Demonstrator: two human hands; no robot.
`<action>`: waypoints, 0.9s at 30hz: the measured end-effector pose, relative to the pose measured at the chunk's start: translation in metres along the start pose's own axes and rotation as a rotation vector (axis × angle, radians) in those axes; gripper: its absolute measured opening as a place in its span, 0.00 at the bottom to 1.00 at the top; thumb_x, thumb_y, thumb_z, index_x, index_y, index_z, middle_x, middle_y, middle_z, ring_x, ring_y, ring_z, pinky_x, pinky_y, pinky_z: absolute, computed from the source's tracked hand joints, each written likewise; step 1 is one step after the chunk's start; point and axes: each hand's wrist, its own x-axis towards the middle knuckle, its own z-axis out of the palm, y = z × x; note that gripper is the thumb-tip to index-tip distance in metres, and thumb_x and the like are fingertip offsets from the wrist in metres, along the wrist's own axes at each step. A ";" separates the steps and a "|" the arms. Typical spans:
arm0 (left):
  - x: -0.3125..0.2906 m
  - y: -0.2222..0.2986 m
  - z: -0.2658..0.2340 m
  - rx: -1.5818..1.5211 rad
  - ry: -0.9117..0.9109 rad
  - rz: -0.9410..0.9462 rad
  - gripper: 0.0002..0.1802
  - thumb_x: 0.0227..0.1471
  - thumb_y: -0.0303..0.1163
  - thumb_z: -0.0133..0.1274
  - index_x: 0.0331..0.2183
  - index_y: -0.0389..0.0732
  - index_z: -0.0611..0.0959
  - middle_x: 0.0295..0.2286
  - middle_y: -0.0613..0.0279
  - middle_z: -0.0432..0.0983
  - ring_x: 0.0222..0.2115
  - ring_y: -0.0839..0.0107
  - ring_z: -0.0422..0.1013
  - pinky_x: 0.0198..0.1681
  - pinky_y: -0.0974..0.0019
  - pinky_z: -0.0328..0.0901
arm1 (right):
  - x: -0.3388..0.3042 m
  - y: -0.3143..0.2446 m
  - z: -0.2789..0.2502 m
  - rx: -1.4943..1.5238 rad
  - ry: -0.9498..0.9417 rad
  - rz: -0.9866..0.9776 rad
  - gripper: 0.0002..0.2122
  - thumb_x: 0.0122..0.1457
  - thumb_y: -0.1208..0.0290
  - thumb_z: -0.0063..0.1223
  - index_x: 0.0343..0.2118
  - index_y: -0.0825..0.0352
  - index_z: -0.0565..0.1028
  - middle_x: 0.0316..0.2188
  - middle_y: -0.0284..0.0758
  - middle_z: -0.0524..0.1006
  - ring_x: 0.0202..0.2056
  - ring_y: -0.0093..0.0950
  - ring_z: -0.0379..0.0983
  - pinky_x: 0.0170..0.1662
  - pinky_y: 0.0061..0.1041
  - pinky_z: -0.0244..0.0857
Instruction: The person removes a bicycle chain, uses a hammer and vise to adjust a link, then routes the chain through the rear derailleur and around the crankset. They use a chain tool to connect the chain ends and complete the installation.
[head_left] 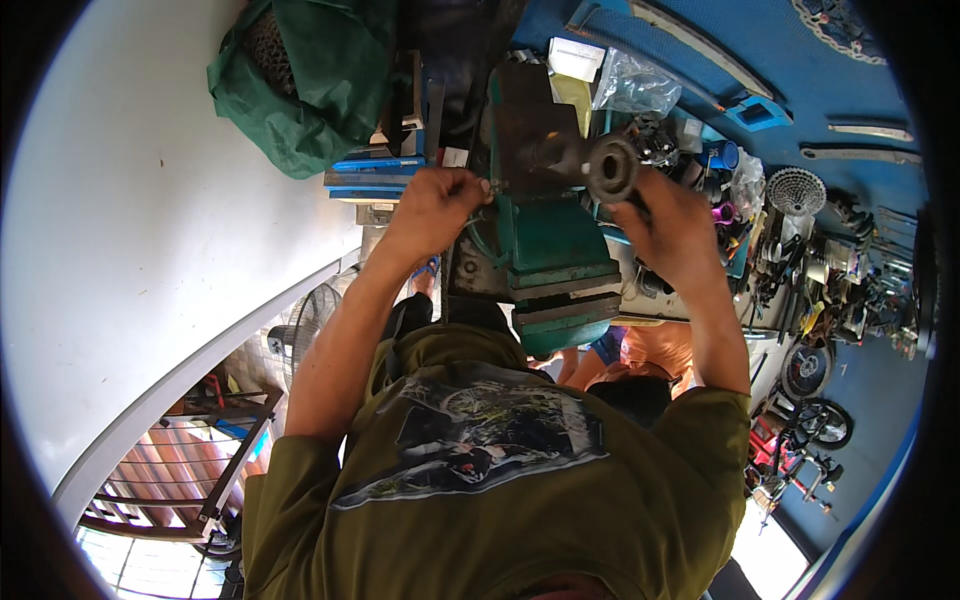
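A green bench vise stands between my two hands, with bare metal jaws at its near end and a brown, worn block at its far end. My left hand is closed in a pinch at the vise's left side. A tiny pale bit shows at its fingertips, too small to name. To the right of the vise, my right hand wraps round a dark metal piece with a round hollow end. That end faces up, and the rest of the piece is mostly hidden by the fingers.
Bike parts and tools crowd the bench at right, including a cassette and a blue can. A green cloth bag sits at far left above blue boxes. A person in orange is beyond the bench's near edge.
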 end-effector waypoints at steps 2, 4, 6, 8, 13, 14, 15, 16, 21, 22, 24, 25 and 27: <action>0.001 0.000 0.000 0.010 0.002 -0.002 0.14 0.63 0.35 0.58 0.34 0.33 0.88 0.20 0.76 0.71 0.22 0.85 0.59 0.25 0.72 0.55 | -0.004 -0.001 0.016 -0.125 -0.160 0.008 0.18 0.62 0.56 0.64 0.48 0.62 0.77 0.29 0.41 0.82 0.26 0.42 0.81 0.28 0.40 0.74; 0.000 0.004 -0.002 0.050 -0.007 -0.020 0.14 0.64 0.35 0.58 0.35 0.33 0.88 0.20 0.75 0.72 0.22 0.85 0.60 0.25 0.72 0.55 | -0.004 0.000 0.018 -0.186 -0.208 0.020 0.18 0.62 0.56 0.64 0.48 0.63 0.77 0.29 0.41 0.82 0.27 0.42 0.81 0.28 0.39 0.74; -0.001 0.008 -0.002 0.040 -0.014 -0.017 0.14 0.64 0.35 0.58 0.35 0.33 0.88 0.20 0.75 0.72 0.22 0.85 0.60 0.26 0.72 0.55 | -0.005 -0.001 0.011 -0.175 -0.162 0.036 0.18 0.63 0.56 0.63 0.48 0.63 0.77 0.28 0.41 0.82 0.27 0.42 0.81 0.28 0.39 0.74; -0.002 0.006 -0.001 0.027 -0.009 -0.002 0.14 0.63 0.35 0.58 0.35 0.33 0.88 0.21 0.75 0.73 0.22 0.85 0.60 0.26 0.72 0.55 | -0.002 0.000 0.005 -0.077 -0.076 0.052 0.18 0.63 0.53 0.61 0.49 0.61 0.76 0.27 0.40 0.81 0.27 0.42 0.81 0.28 0.39 0.74; 0.001 0.001 -0.001 0.016 0.008 -0.024 0.16 0.59 0.37 0.58 0.33 0.32 0.88 0.20 0.57 0.78 0.24 0.75 0.71 0.33 0.64 0.66 | -0.003 -0.001 0.007 -0.050 -0.049 0.001 0.18 0.64 0.51 0.60 0.49 0.59 0.76 0.26 0.39 0.80 0.25 0.42 0.80 0.27 0.39 0.73; 0.001 0.003 -0.001 0.020 0.003 -0.030 0.15 0.61 0.36 0.58 0.34 0.32 0.88 0.21 0.63 0.77 0.24 0.78 0.68 0.31 0.67 0.63 | -0.005 -0.001 0.016 -0.103 -0.114 -0.015 0.18 0.63 0.52 0.61 0.49 0.59 0.76 0.26 0.39 0.80 0.25 0.42 0.80 0.27 0.39 0.73; 0.000 0.005 -0.001 0.024 -0.001 -0.036 0.14 0.62 0.35 0.58 0.34 0.32 0.88 0.21 0.69 0.75 0.23 0.82 0.65 0.28 0.69 0.59 | -0.005 -0.001 0.021 -0.155 -0.179 -0.030 0.18 0.63 0.53 0.62 0.49 0.59 0.76 0.26 0.39 0.80 0.25 0.42 0.80 0.26 0.39 0.72; 0.001 0.006 -0.001 0.029 -0.007 -0.041 0.13 0.63 0.34 0.58 0.35 0.33 0.88 0.21 0.74 0.74 0.23 0.85 0.61 0.26 0.72 0.56 | -0.007 -0.001 0.018 -0.169 -0.202 -0.003 0.17 0.62 0.56 0.63 0.49 0.60 0.76 0.28 0.40 0.81 0.26 0.42 0.80 0.27 0.39 0.73; 0.000 0.002 -0.001 0.016 -0.002 -0.004 0.13 0.63 0.34 0.58 0.35 0.32 0.88 0.21 0.75 0.73 0.23 0.85 0.61 0.26 0.72 0.55 | 0.001 -0.003 0.001 -0.103 -0.117 0.062 0.18 0.62 0.57 0.63 0.49 0.62 0.76 0.32 0.41 0.82 0.28 0.42 0.81 0.29 0.39 0.73; -0.001 0.002 -0.001 0.012 0.001 -0.004 0.13 0.63 0.34 0.58 0.35 0.32 0.88 0.21 0.75 0.72 0.23 0.85 0.61 0.26 0.72 0.55 | 0.001 -0.004 -0.001 -0.072 -0.091 0.055 0.18 0.63 0.57 0.63 0.49 0.62 0.76 0.32 0.41 0.82 0.28 0.42 0.81 0.29 0.39 0.73; -0.001 0.002 0.000 0.003 0.000 -0.005 0.13 0.63 0.34 0.58 0.35 0.32 0.88 0.20 0.75 0.72 0.23 0.85 0.60 0.26 0.72 0.55 | 0.001 -0.007 -0.003 -0.010 -0.040 0.042 0.18 0.63 0.56 0.63 0.50 0.62 0.76 0.32 0.41 0.82 0.28 0.42 0.81 0.29 0.39 0.73; -0.001 0.002 0.000 -0.001 0.001 -0.004 0.14 0.63 0.34 0.59 0.35 0.32 0.88 0.20 0.75 0.71 0.23 0.85 0.60 0.26 0.72 0.55 | 0.000 -0.006 0.002 -0.060 -0.096 0.023 0.18 0.63 0.56 0.62 0.49 0.61 0.76 0.30 0.40 0.81 0.27 0.42 0.80 0.28 0.39 0.73; -0.001 0.007 -0.001 0.034 0.004 -0.011 0.14 0.63 0.34 0.58 0.34 0.32 0.88 0.20 0.75 0.71 0.23 0.85 0.60 0.26 0.72 0.55 | -0.002 -0.003 0.016 -0.162 -0.197 -0.015 0.18 0.63 0.54 0.62 0.49 0.60 0.76 0.26 0.39 0.80 0.24 0.42 0.79 0.26 0.40 0.72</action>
